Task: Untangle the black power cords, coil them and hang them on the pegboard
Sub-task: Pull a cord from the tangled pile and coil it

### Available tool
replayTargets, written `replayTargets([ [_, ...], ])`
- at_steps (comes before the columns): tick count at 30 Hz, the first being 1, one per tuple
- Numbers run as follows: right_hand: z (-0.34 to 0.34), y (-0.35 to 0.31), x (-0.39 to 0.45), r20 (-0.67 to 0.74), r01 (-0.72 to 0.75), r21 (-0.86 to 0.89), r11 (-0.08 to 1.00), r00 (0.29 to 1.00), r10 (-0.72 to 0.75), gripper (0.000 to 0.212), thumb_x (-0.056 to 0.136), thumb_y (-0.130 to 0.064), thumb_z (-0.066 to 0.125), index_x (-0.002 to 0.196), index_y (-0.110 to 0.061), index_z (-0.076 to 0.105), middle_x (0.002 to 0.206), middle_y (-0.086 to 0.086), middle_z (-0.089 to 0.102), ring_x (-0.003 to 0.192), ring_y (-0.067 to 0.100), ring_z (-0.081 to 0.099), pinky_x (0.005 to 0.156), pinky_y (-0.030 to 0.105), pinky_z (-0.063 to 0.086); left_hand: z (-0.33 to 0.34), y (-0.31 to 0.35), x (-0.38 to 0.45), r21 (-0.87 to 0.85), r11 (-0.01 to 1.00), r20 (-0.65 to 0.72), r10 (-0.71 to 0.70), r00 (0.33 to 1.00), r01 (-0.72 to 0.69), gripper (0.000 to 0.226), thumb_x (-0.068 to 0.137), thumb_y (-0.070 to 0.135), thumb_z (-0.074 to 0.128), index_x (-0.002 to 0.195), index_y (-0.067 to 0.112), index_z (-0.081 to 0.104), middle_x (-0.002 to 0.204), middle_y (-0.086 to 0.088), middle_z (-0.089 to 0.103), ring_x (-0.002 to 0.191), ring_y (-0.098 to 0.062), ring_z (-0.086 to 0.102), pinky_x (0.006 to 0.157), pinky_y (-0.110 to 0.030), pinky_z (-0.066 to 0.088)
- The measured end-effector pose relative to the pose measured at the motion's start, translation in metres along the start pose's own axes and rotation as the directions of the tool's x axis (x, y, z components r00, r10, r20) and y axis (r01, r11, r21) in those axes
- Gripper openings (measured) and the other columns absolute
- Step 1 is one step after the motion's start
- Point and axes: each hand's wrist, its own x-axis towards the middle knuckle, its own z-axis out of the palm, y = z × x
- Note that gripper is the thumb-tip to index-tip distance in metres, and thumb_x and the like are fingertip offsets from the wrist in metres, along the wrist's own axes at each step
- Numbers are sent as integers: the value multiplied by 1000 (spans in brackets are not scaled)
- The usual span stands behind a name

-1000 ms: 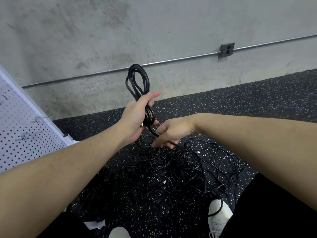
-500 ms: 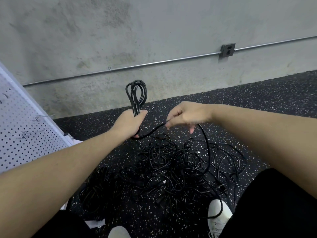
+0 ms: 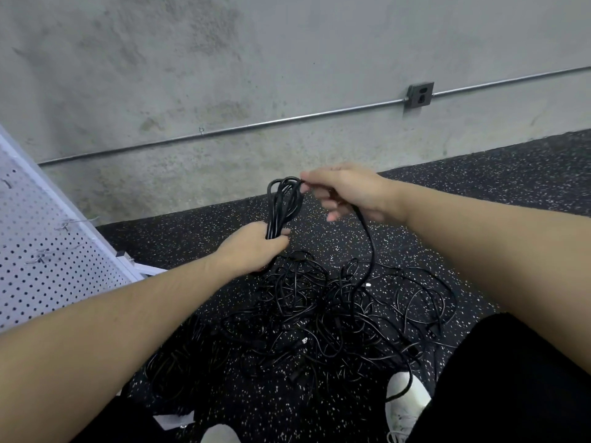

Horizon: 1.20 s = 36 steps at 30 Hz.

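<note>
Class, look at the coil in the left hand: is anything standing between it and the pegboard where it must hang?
No object blocks the way from the coil to the pegboard. But the cord running through the right hand ties it to the pile on the floor.

Cords look like smooth black rubbery plastic, slight sheen. Floor is matt speckled rubber, wall rough blotchy concrete, pegboard painted white, conduit dull metal.
</note>
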Motion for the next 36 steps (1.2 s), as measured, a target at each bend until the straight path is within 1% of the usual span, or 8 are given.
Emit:
replayTargets([
  [4, 7, -5, 0, -34, 63, -21, 998, 997, -64, 21, 103, -28, 56, 113, -17, 71, 58, -13, 50, 53, 4, 41, 47, 18, 41, 2, -1, 3, -20, 1000, -5, 14, 1000, -14, 29, 91, 61, 38, 102, 54, 63, 99, -2, 77, 95, -25, 71, 92, -41, 55],
  [11, 13, 0, 9, -482, 174, -164, 971, 844, -233, 19, 96, -30, 69, 107, -15, 66, 90, -7, 66, 72, 7, 57, 61, 9, 44, 8, 16, -2, -117, 974, -66, 188, 980, -195, 22, 108, 34, 42, 95, 27, 58, 105, 4, 55, 92, -14, 57, 80, -34, 42],
  [16, 19, 5, 12, -402, -155, 76, 985, 899, 173, 34, 95, -50, 63, 101, -17, 57, 89, 6, 69, 66, 15, 63, 79, 42, 59, 13, 20, -1, 5, 972, -89, 233, 968, -233, 26, 107, 37, 40, 124, 26, 56, 122, 4, 53, 100, -16, 57, 91, -39, 48],
  [21, 30, -2, 13, -300, -148, 357, 922, 917, 264, 30, 105, -46, 48, 91, -20, 52, 55, -5, 67, 58, 12, 66, 71, 30, 60, 5, 22, -1, -195, 951, -141, 214, 967, -239, 41, 99, 40, 63, 138, 48, 53, 116, -1, 67, 107, -15, 63, 95, -31, 52],
  [24, 36, -8, 16, -377, -70, 440, 895, 890, 255, 29, 106, -39, 50, 88, -16, 54, 55, -1, 61, 49, 13, 62, 45, 22, 54, 4, 26, -2, -470, 868, -92, 131, 987, -159, 41, 96, 28, 70, 135, 36, 60, 121, -5, 67, 110, -19, 65, 73, -33, 63],
  [29, 42, -13, 21, -438, 79, 612, 787, 862, 254, 31, 104, -35, 54, 83, -13, 47, 49, -1, 39, 36, 12, 41, 44, 26, 46, 1, 25, 1, -779, 627, -46, -60, 997, 2, 15, 90, 26, 78, 88, 12, 72, 68, 5, 59, 83, -17, 65, 95, -54, 58],
  [32, 39, -16, 20, -451, 112, 592, 798, 867, 213, 33, 104, -35, 53, 79, -15, 44, 45, -5, 33, 35, 10, 32, 40, 24, 33, -6, 28, -1, -885, 464, 24, 15, 1000, 15, 42, 93, 26, 72, 58, 13, 52, 86, -4, 71, 118, -27, 68, 95, -53, 58],
  [36, 30, -20, 13, -273, 88, 673, 734, 953, 135, 36, 105, -34, 49, 74, -19, 38, 45, -9, 23, 37, 6, 16, 34, 19, 14, -17, 27, -10, -936, 321, 208, 172, 963, 144, 48, 90, 33, 57, 47, 17, 44, 129, -15, 70, 121, -35, 67, 107, -51, 48],
])
